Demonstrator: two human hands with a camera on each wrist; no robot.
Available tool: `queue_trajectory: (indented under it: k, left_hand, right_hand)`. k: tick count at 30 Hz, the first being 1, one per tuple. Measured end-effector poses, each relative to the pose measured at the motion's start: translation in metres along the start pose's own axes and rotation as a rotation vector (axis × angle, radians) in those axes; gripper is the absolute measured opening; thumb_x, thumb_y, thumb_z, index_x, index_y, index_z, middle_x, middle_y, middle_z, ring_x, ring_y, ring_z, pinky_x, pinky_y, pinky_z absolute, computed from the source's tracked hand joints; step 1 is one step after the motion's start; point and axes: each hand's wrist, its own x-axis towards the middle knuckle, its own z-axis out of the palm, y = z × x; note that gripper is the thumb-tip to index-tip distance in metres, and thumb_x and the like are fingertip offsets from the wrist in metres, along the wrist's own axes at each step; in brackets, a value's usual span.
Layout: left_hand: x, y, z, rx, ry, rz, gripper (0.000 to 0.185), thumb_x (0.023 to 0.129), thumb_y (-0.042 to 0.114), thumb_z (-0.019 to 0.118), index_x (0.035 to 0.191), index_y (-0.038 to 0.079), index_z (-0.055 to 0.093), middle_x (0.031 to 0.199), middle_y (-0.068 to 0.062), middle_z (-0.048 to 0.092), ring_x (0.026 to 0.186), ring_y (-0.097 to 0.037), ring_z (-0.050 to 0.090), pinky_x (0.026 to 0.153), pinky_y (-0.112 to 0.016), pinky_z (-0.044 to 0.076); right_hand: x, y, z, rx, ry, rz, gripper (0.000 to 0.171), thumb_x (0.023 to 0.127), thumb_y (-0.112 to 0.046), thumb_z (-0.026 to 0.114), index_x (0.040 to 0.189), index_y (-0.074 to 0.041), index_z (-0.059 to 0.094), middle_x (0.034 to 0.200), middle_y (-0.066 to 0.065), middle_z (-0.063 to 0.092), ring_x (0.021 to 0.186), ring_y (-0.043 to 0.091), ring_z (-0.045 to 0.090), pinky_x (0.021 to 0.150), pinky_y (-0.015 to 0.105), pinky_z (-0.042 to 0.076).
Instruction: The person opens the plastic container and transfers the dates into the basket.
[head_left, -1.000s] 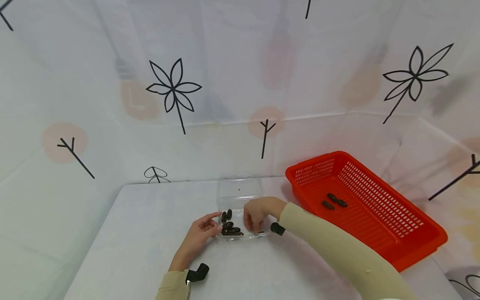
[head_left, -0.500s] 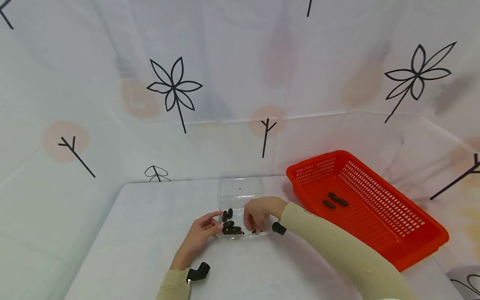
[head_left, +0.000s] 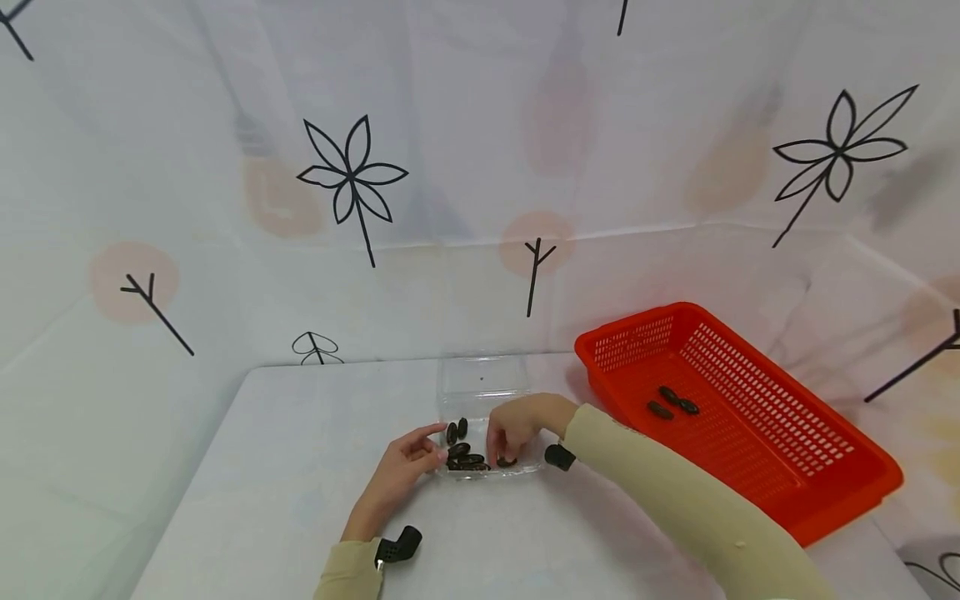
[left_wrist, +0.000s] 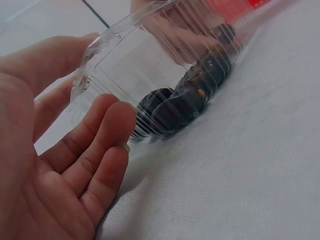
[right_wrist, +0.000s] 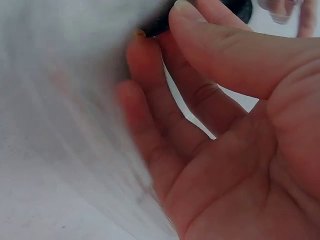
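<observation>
A clear plastic box (head_left: 531, 457) with its lid (head_left: 483, 375) folded back sits on the table. Several dark oval fruits, date-like, lie in its left part, among them a dark fruit (head_left: 458, 450); in the left wrist view more dark fruits (left_wrist: 180, 107) show through the wall. My left hand (head_left: 401, 465) rests its fingertips against the box's left side, fingers loosely bent (left_wrist: 75, 150). Inside the box's right half, my right hand (head_left: 516, 423) pinches a dark fruit (head_left: 507, 462) near the front wall; only part of that fruit (right_wrist: 159, 25) shows between thumb and fingers.
A red perforated basket (head_left: 757, 450) stands tilted across the table's right side, beside my right sleeve. Several dark fruits (head_left: 667, 393) lie in it. A white patterned cloth (head_left: 420, 292) hangs behind the white table (head_left: 285, 467).
My right hand stays in the box. The fruit beneath its fingertips, barely visible before, now shows more at the front wall. My left hand keeps its place.
</observation>
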Motion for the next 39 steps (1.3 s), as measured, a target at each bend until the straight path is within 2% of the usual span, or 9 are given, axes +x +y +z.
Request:
queue_trajectory:
  k: [5,9,16,22,26,32,39]
  left_hand:
    - [0.0,0.0,0.0,-0.017,0.0,-0.001,0.047,0.09,0.0,0.071,0.134,-0.008,0.056,0.09,-0.004,0.058,0.075,-0.01,0.058,0.071,-0.024,0.048]
    - [0.001,-0.001,0.0,-0.022,0.002,-0.005,0.047,0.09,0.0,0.071,0.134,-0.008,0.056,0.09,-0.004,0.057,0.075,-0.01,0.058,0.071,-0.024,0.048]
    - [0.013,-0.032,-0.001,-0.017,0.019,-0.002,0.048,0.09,0.001,0.071,0.136,-0.004,0.056,0.092,-0.004,0.058,0.077,-0.01,0.059,0.072,-0.025,0.049]
    - [0.008,-0.032,-0.001,-0.013,0.028,0.015,0.048,0.091,0.006,0.072,0.136,0.0,0.057,0.093,-0.005,0.057,0.078,-0.01,0.059,0.073,-0.025,0.049]
    - [0.009,-0.032,-0.001,-0.018,0.013,0.026,0.049,0.092,0.006,0.071,0.137,-0.002,0.055,0.094,-0.005,0.058,0.079,-0.011,0.059,0.075,-0.026,0.05]
    - [0.008,-0.031,-0.002,-0.014,0.008,0.005,0.049,0.092,0.006,0.07,0.138,-0.001,0.055,0.095,-0.005,0.058,0.079,-0.011,0.059,0.075,-0.026,0.05]
    - [0.009,-0.031,-0.002,-0.008,0.003,0.004,0.05,0.092,0.007,0.071,0.139,0.001,0.055,0.096,-0.005,0.058,0.081,-0.011,0.06,0.076,-0.025,0.05]
  right_hand:
    - [-0.002,0.003,-0.006,0.088,-0.001,-0.05,0.032,0.09,0.008,0.062,0.096,-0.017,0.08,0.081,0.002,0.061,0.069,0.011,0.051,0.062,0.024,0.043]
    - [-0.006,0.003,-0.01,0.101,0.025,-0.085,0.032,0.09,0.009,0.06,0.098,-0.015,0.079,0.085,0.001,0.062,0.075,0.01,0.053,0.064,0.024,0.045]
    - [-0.022,0.005,-0.017,0.112,0.096,-0.182,0.03,0.09,0.009,0.058,0.104,-0.009,0.078,0.082,-0.004,0.063,0.076,0.01,0.055,0.067,0.025,0.048]
    - [-0.038,0.007,-0.022,0.124,0.162,-0.188,0.026,0.093,0.005,0.06,0.106,-0.009,0.077,0.087,-0.006,0.066,0.08,0.012,0.059,0.072,0.029,0.051]
    - [-0.052,0.012,-0.023,0.154,0.183,-0.166,0.026,0.093,0.003,0.06,0.107,-0.011,0.077,0.093,-0.007,0.068,0.083,0.014,0.061,0.076,0.032,0.051]
    - [-0.07,0.024,-0.023,0.216,0.221,-0.175,0.025,0.095,0.0,0.062,0.106,-0.018,0.075,0.098,-0.007,0.068,0.092,0.015,0.063,0.084,0.033,0.052]
    - [-0.099,0.043,-0.02,0.26,0.331,-0.189,0.023,0.094,-0.003,0.065,0.106,-0.021,0.073,0.103,-0.002,0.069,0.096,0.018,0.064,0.086,0.035,0.052]
